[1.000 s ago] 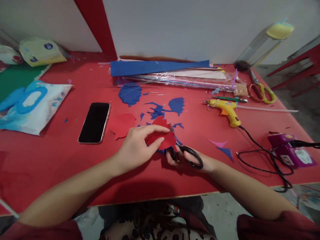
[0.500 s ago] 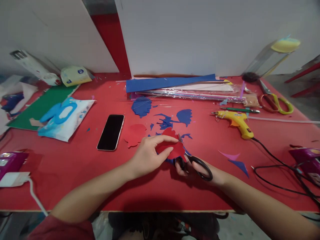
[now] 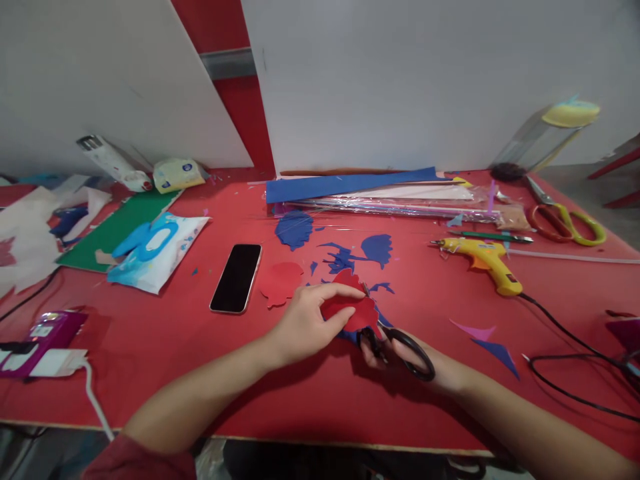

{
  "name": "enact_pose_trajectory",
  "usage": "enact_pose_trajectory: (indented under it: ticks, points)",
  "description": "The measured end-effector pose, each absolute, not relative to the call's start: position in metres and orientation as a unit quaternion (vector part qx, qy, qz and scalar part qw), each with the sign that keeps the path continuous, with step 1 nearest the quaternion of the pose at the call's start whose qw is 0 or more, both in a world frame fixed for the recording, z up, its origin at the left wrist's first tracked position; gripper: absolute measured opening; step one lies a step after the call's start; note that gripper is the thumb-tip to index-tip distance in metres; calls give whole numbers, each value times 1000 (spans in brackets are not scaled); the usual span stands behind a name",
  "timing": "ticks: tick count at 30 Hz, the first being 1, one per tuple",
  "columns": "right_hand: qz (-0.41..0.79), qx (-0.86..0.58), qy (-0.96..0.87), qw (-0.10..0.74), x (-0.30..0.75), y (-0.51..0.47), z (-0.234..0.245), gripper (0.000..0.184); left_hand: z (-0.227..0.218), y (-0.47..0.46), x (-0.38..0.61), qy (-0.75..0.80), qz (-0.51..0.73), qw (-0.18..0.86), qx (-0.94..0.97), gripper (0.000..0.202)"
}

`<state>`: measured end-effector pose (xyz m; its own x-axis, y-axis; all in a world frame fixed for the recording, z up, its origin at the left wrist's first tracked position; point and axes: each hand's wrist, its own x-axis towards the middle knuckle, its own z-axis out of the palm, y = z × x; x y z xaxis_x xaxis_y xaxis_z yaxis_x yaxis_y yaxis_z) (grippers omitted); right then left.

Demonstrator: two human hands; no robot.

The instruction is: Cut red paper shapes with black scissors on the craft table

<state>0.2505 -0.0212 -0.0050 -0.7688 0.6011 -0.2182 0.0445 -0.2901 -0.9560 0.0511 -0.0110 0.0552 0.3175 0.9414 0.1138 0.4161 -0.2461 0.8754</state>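
Note:
My left hand (image 3: 313, 320) grips a red scalloped foam cutout (image 3: 363, 315) between thumb and fingers, with blue sheet showing beneath it. My right hand (image 3: 400, 357) is closed around the handles of black scissors (image 3: 417, 360), whose blades meet the right edge of the red and blue pieces. Part of the blades and most of the right fingers are hidden. Left of my left hand, another red cutout (image 3: 281, 281) lies flat on the red table (image 3: 240, 407). Beyond my hands are a round blue cutout (image 3: 294, 229), a blue fan-shaped piece (image 3: 377, 249) and several blue scraps (image 3: 341, 261).
A phone (image 3: 236, 279) and a wipes pack (image 3: 157, 253) lie to the left. On the right are a yellow glue gun (image 3: 483, 260) with its cord, a green cutter (image 3: 495, 236) and yellow-handled scissors (image 3: 567, 220). Blue strips and wrapped sticks (image 3: 350, 187) lie along the wall.
The camera view has shifted, so everything sits a little lower and further right. Both hands keep nearly the same hold on the red cutout and scissors.

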Motion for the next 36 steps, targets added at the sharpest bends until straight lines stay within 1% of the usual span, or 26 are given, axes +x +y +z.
enact_pose_trajectory:
  ticks: [7,10,11,14,21,29,36]
  points:
    - [742,-281,-576,196,251,-18,5,56,56,-10,51,475,331,382,720,20]
    - [736,-283,-582,199,251,-17,9,58,56,-10,51,474,332,376,723,20]
    - [734,-285,-586,188,251,-17,10,59,56,-10,50,475,333,375,723,20]
    - [736,-281,-590,176,251,-16,9,59,54,-11,50,478,334,372,722,21]
    - [742,-271,-584,187,252,-16,5,57,53,-10,49,477,342,366,722,20]
    - [743,-263,-589,179,252,-14,12,61,62,-9,46,477,324,362,732,19]
    - [752,-242,-578,204,253,-14,8,55,63,-8,45,486,302,357,739,18]
